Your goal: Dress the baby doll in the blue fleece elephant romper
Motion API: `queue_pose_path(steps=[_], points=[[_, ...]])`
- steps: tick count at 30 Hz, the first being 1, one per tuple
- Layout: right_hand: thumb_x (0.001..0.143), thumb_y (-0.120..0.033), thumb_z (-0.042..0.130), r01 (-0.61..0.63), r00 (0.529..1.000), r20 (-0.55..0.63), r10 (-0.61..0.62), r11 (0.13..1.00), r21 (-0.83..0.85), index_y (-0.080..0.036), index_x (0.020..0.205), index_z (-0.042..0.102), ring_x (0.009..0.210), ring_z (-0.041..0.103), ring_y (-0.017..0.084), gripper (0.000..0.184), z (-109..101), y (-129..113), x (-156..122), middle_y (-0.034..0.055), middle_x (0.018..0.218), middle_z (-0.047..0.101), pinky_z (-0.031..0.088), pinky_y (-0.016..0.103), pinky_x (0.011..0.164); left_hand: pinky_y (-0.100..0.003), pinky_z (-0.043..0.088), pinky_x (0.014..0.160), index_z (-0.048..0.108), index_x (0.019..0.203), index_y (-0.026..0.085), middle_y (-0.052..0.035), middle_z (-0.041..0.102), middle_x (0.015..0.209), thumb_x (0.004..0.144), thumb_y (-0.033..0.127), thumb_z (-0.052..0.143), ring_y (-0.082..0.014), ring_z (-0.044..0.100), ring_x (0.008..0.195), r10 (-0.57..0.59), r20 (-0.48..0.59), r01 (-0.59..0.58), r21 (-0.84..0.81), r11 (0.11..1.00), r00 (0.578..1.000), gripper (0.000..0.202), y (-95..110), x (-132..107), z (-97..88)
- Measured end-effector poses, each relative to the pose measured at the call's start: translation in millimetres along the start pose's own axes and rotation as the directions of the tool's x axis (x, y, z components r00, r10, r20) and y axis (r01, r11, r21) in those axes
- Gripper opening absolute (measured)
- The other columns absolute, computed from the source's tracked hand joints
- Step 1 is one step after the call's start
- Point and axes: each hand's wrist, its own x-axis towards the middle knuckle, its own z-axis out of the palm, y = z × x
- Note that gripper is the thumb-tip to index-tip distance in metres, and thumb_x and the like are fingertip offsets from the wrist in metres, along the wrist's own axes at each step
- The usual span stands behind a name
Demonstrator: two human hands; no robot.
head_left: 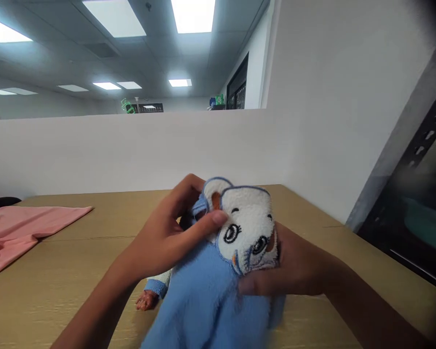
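A baby doll in a fluffy blue suit (207,300) is held up above the wooden table (76,257). Its white hood (245,228) bears an embroidered animal face with black eyes and small ears. My left hand (167,237) pinches the hood's left ear edge, thumb on the front. My right hand (294,266) grips the hood and body from the right, fingers curled under. One tiny doll hand (145,300) pokes out of a blue cuff low on the left. The doll's own face is hidden by the hood.
A pink cloth (18,230) lies crumpled at the table's left side. A white partition wall (131,150) runs behind the table. A dark metal shelf frame (414,160) stands at the right.
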Motion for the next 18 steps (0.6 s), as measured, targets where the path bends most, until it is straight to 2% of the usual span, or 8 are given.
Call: queue_pose_path(steps=[2, 4, 5, 7, 10, 13, 15, 18], points=[[0.083, -0.038, 0.096, 0.001, 0.998, -0.061, 0.000, 1.000, 0.009, -0.019, 0.105, 0.079, 0.087, 0.070, 0.019, 0.034, 0, 1, -2, 0.0026, 0.095, 0.077, 0.061, 0.027, 0.077, -0.025, 0.056, 0.080, 0.072, 0.116, 0.024, -0.0033, 0.074, 0.105, 0.099, 0.040, 0.081, -0.0197, 0.069, 0.097, -0.100, 0.152, 0.086, 0.097, 0.992, 0.983, 0.025, -6, -6, -13.7], [0.089, -0.042, 0.092, 0.010, 0.995, -0.104, -0.003, 0.998, 0.070, -0.021, 0.113, 0.080, 0.097, 0.074, 0.021, 0.035, -2, 3, -5, 0.0050, 0.107, 0.080, 0.062, 0.028, 0.084, -0.030, 0.060, 0.087, 0.076, 0.122, 0.024, -0.0058, 0.076, 0.115, 0.096, 0.043, 0.084, -0.0256, 0.071, 0.108, -0.189, 0.286, 0.153, 0.141, 0.978, 0.940, 0.033, -13, -12, -23.4], [0.091, -0.045, 0.090, 0.015, 0.992, -0.126, -0.003, 0.995, 0.097, -0.022, 0.119, 0.080, 0.104, 0.075, 0.022, 0.037, -5, 3, -6, 0.0063, 0.114, 0.081, 0.063, 0.030, 0.089, -0.032, 0.061, 0.088, 0.078, 0.123, 0.025, -0.0062, 0.076, 0.116, 0.096, 0.043, 0.083, -0.0265, 0.072, 0.109, -0.215, 0.317, 0.183, 0.128, 0.975, 0.924, 0.033, -16, -13, -25.6], [0.095, -0.049, 0.086, 0.007, 0.991, -0.130, 0.007, 0.994, 0.111, -0.023, 0.132, 0.078, 0.115, 0.074, 0.025, 0.046, -10, 5, -7, 0.0082, 0.124, 0.080, 0.063, 0.034, 0.098, -0.031, 0.062, 0.089, 0.078, 0.125, 0.027, -0.0056, 0.076, 0.112, 0.101, 0.044, 0.078, -0.0244, 0.073, 0.107, -0.213, 0.315, 0.219, 0.016, 0.976, 0.925, 0.030, -21, -13, -24.9], [0.090, -0.051, 0.089, -0.085, 0.996, 0.023, 0.083, 0.994, 0.064, -0.019, 0.142, 0.073, 0.118, 0.074, 0.029, 0.064, -15, 7, -4, 0.0104, 0.125, 0.079, 0.063, 0.039, 0.102, -0.025, 0.062, 0.086, 0.074, 0.132, 0.028, -0.0034, 0.076, 0.107, 0.106, 0.045, 0.071, -0.0183, 0.072, 0.099, -0.192, 0.283, 0.253, -0.200, 0.947, 0.940, 0.031, -23, -7, -19.8], [0.075, -0.048, 0.101, -0.139, 0.963, 0.242, 0.118, 0.988, 0.072, -0.012, 0.134, 0.076, 0.108, 0.076, 0.029, 0.073, -12, 9, 5, 0.0105, 0.115, 0.080, 0.065, 0.036, 0.096, -0.022, 0.059, 0.089, 0.074, 0.126, 0.023, -0.0037, 0.076, 0.110, 0.107, 0.047, 0.069, -0.0163, 0.071, 0.100, -0.257, 0.318, 0.336, -0.222, 0.915, 0.912, 0.031, -24, -6, -23.4], [0.072, -0.044, 0.103, -0.098, 0.960, 0.272, 0.068, 0.990, 0.100, -0.011, 0.132, 0.077, 0.108, 0.075, 0.027, 0.073, -9, 10, 11, 0.0089, 0.111, 0.079, 0.064, 0.031, 0.093, -0.022, 0.059, 0.088, 0.075, 0.121, 0.020, -0.0046, 0.075, 0.110, 0.104, 0.053, 0.072, -0.0175, 0.070, 0.101, -0.303, 0.373, 0.380, -0.154, 0.912, 0.877, 0.037, -25, -11, -33.0], [0.085, -0.045, 0.094, -0.038, 0.980, 0.200, 0.018, 0.995, 0.096, -0.014, 0.135, 0.076, 0.108, 0.074, 0.025, 0.062, -7, 13, 12, 0.0089, 0.116, 0.078, 0.062, 0.030, 0.093, -0.021, 0.058, 0.074, 0.077, 0.111, 0.020, -0.0034, 0.074, 0.104, 0.086, 0.058, 0.089, -0.0184, 0.069, 0.092, -0.380, 0.462, 0.404, 0.049, 0.913, 0.802, 0.048, -28, -21, -50.5]])
